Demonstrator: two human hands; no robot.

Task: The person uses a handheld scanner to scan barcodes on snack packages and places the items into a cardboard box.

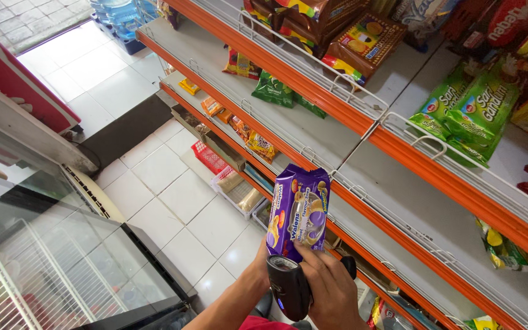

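purple snack packet (297, 211) | above left hand (331, 293), fingertips touching | scanner (288, 286) below

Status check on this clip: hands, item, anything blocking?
One hand in view, side unclear, gripping black handheld scanner and purple snack packet together. Packet upright in front of orange shelf rail. Other hand unseen. Nothing blocking.

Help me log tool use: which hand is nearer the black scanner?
Right. The right hand grips the black scanner, fingertips on the purple packet above. The left hand, mostly hidden behind that packet, shows only its wrist beside the scanner's top.
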